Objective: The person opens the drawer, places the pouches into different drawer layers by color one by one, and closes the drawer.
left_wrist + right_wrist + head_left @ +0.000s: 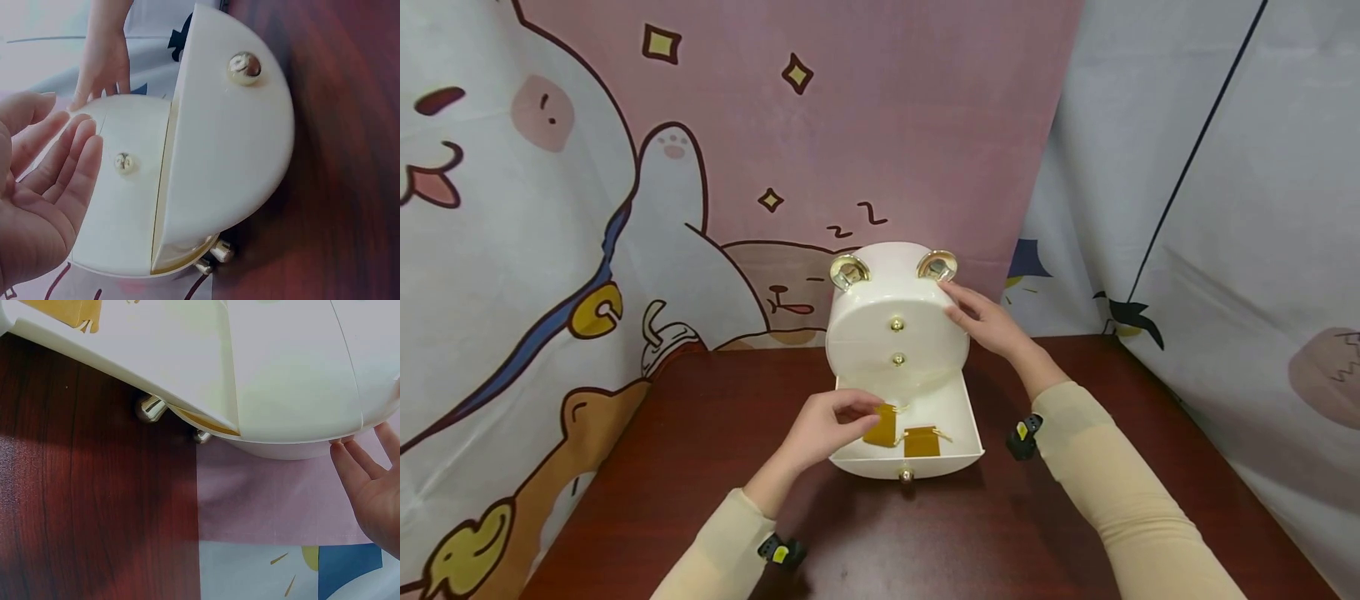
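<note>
A white rounded jewelry box [857, 333] with two gold-and-clear ears stands on the table. Its bottom drawer [943, 467] is pulled out, and two small mustard drawstring pouches lie inside. My left hand [826, 429] hovers over the drawer's left side, beside the left pouch [886, 427] and overlapping it in the head view. Loosely bent fingers [69, 169] with nothing between them show in the left wrist view. The second pouch [922, 442] lies nearer the drawer front. At the box's upper right side, my right hand [992, 325] rests its fingertips against the edge, below the right ear [937, 265].
The box stands on a dark red wooden table [715, 450], on small gold feet [150, 409]. Gold knobs mark the two upper drawers, and another knob [906, 476] is on the open drawer. Cartoon-printed cloth [925, 125] hangs behind and along both sides.
</note>
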`<move>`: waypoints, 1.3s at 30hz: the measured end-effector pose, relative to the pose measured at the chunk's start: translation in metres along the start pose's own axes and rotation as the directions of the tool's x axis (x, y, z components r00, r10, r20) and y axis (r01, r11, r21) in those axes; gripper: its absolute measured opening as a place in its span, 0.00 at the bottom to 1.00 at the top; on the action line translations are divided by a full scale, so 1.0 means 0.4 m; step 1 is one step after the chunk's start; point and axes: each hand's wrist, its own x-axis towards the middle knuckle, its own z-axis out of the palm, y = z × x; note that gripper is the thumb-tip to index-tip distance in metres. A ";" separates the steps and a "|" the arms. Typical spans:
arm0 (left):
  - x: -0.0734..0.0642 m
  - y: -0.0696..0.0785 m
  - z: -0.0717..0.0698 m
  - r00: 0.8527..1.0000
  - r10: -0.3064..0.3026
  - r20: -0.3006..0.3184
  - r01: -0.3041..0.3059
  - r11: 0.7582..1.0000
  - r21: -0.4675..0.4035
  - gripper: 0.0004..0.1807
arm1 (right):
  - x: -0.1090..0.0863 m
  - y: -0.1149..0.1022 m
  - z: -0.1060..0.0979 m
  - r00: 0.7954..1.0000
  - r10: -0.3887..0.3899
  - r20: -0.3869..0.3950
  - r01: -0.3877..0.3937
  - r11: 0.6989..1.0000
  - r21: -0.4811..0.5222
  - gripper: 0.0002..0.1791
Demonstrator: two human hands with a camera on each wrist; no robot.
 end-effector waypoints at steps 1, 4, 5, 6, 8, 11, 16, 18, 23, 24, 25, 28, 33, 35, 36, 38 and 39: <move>-0.006 0.004 0.003 1.000 -0.001 0.002 0.001 1.000 -0.007 0.11 | 0.000 0.001 0.000 1.000 -0.001 0.000 0.001 1.000 0.001 0.33; -0.024 0.014 0.013 1.000 0.002 0.012 -0.002 1.000 -0.024 0.12 | 0.001 0.001 -0.001 1.000 -0.004 0.003 0.004 1.000 0.000 0.33; -0.030 0.015 0.018 1.000 0.006 0.014 -0.006 1.000 -0.029 0.13 | 0.000 0.001 -0.001 1.000 -0.005 0.003 0.005 1.000 -0.002 0.33; -0.036 0.017 0.023 1.000 0.015 0.017 -0.014 0.999 -0.035 0.13 | 0.000 0.001 -0.001 1.000 -0.006 0.004 0.006 1.000 -0.002 0.33; -0.048 0.017 0.034 0.999 0.032 0.024 -0.031 0.999 -0.042 0.13 | 0.000 0.001 -0.002 1.000 -0.008 0.005 0.008 1.000 -0.004 0.33; -0.065 0.013 0.053 0.997 0.062 0.038 -0.060 0.997 -0.051 0.13 | 0.000 0.000 -0.002 1.000 -0.013 0.003 0.013 1.000 -0.004 0.33; -0.090 -0.006 0.097 0.994 0.096 0.060 -0.092 0.994 -0.061 0.15 | 0.001 0.002 -0.002 1.000 -0.014 -0.001 0.014 1.000 -0.008 0.33; -0.097 -0.018 0.117 0.991 0.114 0.063 -0.110 0.992 -0.059 0.15 | 0.001 0.002 -0.003 1.000 -0.011 -0.002 0.011 1.000 -0.009 0.33; -0.113 -0.048 0.159 0.988 0.139 0.072 -0.135 0.989 -0.056 0.15 | 0.000 0.001 -0.002 1.000 -0.007 -0.001 0.007 1.000 -0.013 0.33; -0.115 -0.052 0.165 0.988 0.137 0.074 -0.133 0.989 -0.060 0.15 | 0.000 0.000 -0.002 1.000 -0.007 0.000 0.007 1.000 -0.015 0.33; -0.117 -0.056 0.171 0.988 0.132 0.077 -0.128 0.990 -0.062 0.15 | 0.000 0.001 -0.002 1.000 -0.006 0.000 0.006 1.000 -0.016 0.33; -0.121 -0.063 0.185 0.991 0.115 0.072 -0.111 0.992 -0.057 0.16 | -0.001 0.000 -0.002 1.000 -0.003 -0.001 0.003 1.000 -0.017 0.33; -0.125 -0.076 0.200 0.995 0.083 0.061 -0.081 0.996 -0.039 0.16 | -0.002 -0.003 -0.002 1.000 0.004 -0.001 -0.004 1.000 -0.017 0.33; -0.127 -0.082 0.205 0.996 0.071 0.058 -0.069 0.997 -0.043 0.17 | -0.002 -0.004 -0.002 1.000 0.004 -0.001 -0.004 1.000 -0.016 0.33; -0.128 -0.084 0.208 0.996 0.067 0.055 -0.065 0.997 -0.050 0.17 | -0.002 -0.004 -0.001 1.000 0.002 -0.002 -0.002 1.000 -0.016 0.33; -0.130 -0.089 0.214 0.997 0.059 0.049 -0.055 0.996 -0.065 0.17 | -0.002 -0.004 -0.001 1.000 -0.001 -0.003 0.001 1.000 -0.016 0.33; -0.131 -0.091 0.217 0.998 0.056 0.043 -0.053 0.996 -0.067 0.17 | -0.002 -0.004 -0.001 1.000 -0.003 -0.004 0.002 1.000 -0.015 0.33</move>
